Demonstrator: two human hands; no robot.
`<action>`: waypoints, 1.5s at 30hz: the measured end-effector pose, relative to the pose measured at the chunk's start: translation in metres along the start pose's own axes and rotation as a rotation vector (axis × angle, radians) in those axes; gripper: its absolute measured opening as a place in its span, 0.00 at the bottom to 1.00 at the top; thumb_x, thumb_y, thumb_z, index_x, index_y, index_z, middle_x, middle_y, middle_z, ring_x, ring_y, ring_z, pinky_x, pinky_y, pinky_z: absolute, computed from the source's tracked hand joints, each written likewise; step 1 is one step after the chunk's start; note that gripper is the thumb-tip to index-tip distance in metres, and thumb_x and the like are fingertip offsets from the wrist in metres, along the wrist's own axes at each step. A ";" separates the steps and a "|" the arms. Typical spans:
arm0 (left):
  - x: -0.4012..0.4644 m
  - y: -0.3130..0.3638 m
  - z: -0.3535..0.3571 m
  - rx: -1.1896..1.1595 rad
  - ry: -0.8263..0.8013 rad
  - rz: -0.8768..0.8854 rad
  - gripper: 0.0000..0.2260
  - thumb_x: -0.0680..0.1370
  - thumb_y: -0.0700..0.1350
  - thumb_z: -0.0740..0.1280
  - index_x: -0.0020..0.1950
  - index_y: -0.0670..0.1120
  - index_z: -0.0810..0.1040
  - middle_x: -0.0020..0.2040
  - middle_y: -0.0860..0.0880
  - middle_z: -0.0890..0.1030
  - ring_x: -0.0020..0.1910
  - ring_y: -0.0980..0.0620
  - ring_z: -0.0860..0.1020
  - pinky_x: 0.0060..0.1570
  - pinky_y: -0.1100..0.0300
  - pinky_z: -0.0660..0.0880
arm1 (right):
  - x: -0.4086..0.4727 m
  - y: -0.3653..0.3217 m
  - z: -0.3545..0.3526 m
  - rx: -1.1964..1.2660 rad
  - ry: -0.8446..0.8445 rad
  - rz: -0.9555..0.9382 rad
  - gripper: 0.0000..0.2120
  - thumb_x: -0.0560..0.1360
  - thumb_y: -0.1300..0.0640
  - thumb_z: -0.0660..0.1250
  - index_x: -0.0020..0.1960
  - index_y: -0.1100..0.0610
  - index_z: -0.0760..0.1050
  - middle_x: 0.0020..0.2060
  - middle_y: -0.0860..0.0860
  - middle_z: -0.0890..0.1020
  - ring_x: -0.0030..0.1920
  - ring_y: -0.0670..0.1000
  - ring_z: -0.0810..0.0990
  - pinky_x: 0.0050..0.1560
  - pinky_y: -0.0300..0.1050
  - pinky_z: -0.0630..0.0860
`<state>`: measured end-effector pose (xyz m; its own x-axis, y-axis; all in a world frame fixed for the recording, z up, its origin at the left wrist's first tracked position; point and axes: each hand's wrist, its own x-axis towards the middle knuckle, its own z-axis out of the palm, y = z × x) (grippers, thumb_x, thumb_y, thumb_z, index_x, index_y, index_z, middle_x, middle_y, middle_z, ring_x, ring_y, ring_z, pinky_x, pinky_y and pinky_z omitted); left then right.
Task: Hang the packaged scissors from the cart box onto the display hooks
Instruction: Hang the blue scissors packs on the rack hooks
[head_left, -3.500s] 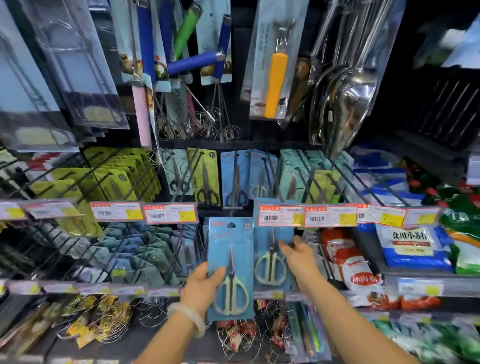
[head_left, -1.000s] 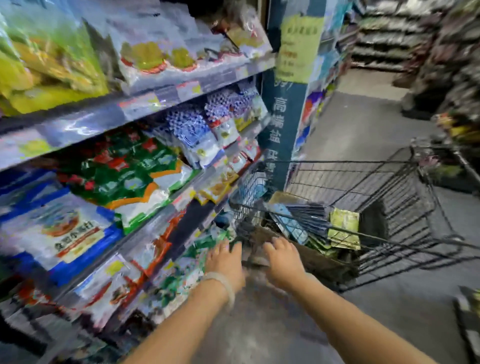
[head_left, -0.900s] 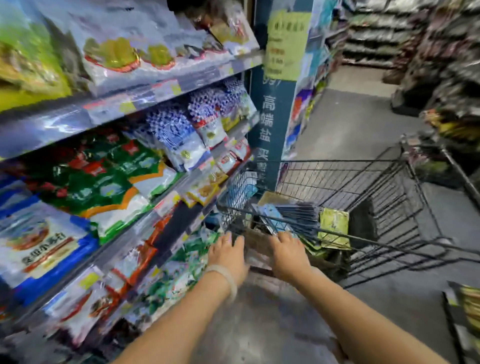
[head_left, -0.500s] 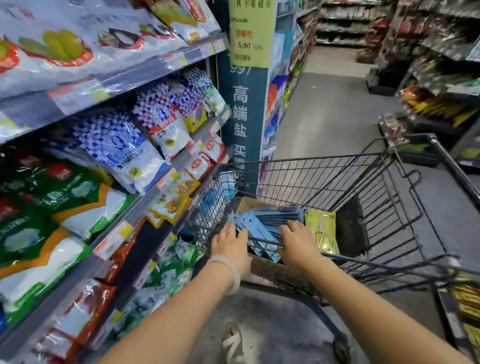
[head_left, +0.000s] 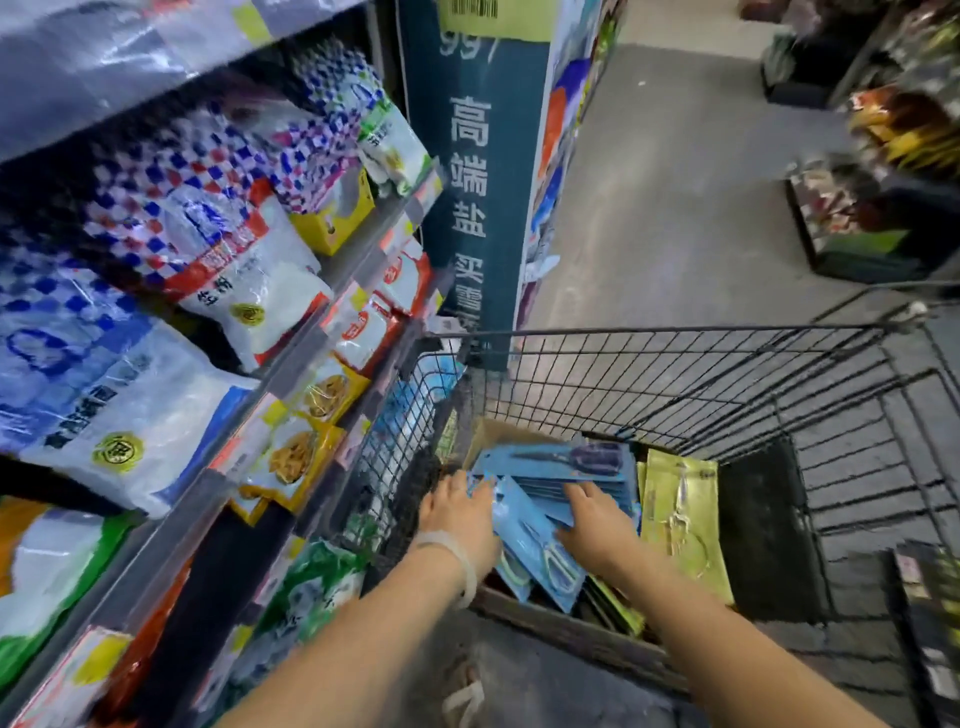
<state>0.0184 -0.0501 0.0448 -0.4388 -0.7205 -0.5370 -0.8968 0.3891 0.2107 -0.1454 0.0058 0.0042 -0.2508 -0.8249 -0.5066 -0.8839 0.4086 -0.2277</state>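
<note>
A cardboard box (head_left: 550, 626) sits in the wire cart (head_left: 675, 374). It holds a stack of blue packaged scissors (head_left: 566, 465) and yellow-green packs (head_left: 680, 519) to their right. One blue scissors pack (head_left: 530, 540) lies tilted at the near end of the box, between my hands. My left hand (head_left: 460, 514), with a pale band on its wrist, grips that pack's left edge. Fingers spread, my right hand (head_left: 597, 525) rests flat on the blue stack, with its thumb by the tilted pack. No display hooks are in view.
Shelves of bagged goods (head_left: 171, 291) run along the left, close to the cart's left side. A dark blue pillar sign (head_left: 472, 197) stands beyond the cart. Grey aisle floor (head_left: 675, 208) stretches ahead, with low displays (head_left: 872, 208) at the right.
I have turned from the hook display to the cart. Both hands moved from the cart's near rim into the box and now lie on the blue packs. The view has come closer and tilted down.
</note>
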 end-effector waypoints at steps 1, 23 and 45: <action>0.009 -0.003 0.004 -0.013 -0.029 -0.010 0.30 0.78 0.53 0.62 0.77 0.51 0.53 0.78 0.43 0.51 0.77 0.42 0.51 0.75 0.47 0.53 | 0.010 0.002 0.008 0.017 -0.040 0.019 0.29 0.78 0.50 0.63 0.74 0.58 0.57 0.72 0.57 0.62 0.69 0.60 0.64 0.67 0.54 0.67; 0.092 -0.008 0.072 -0.281 -0.294 -0.240 0.24 0.78 0.52 0.63 0.72 0.48 0.62 0.70 0.46 0.68 0.66 0.44 0.71 0.64 0.48 0.71 | 0.119 0.026 0.085 0.275 -0.171 -0.005 0.26 0.65 0.50 0.76 0.54 0.56 0.65 0.52 0.53 0.69 0.54 0.57 0.70 0.51 0.50 0.71; 0.093 -0.013 0.065 -1.308 0.442 -0.746 0.05 0.75 0.38 0.67 0.49 0.45 0.74 0.45 0.48 0.78 0.46 0.47 0.77 0.53 0.53 0.74 | 0.125 0.034 0.076 0.073 -0.285 -0.089 0.29 0.71 0.48 0.70 0.66 0.58 0.67 0.62 0.55 0.72 0.62 0.58 0.70 0.60 0.49 0.70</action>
<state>-0.0072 -0.0850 -0.0608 0.3375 -0.7115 -0.6163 -0.2333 -0.6975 0.6776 -0.1772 -0.0536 -0.1302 -0.0437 -0.7203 -0.6923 -0.8639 0.3753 -0.3359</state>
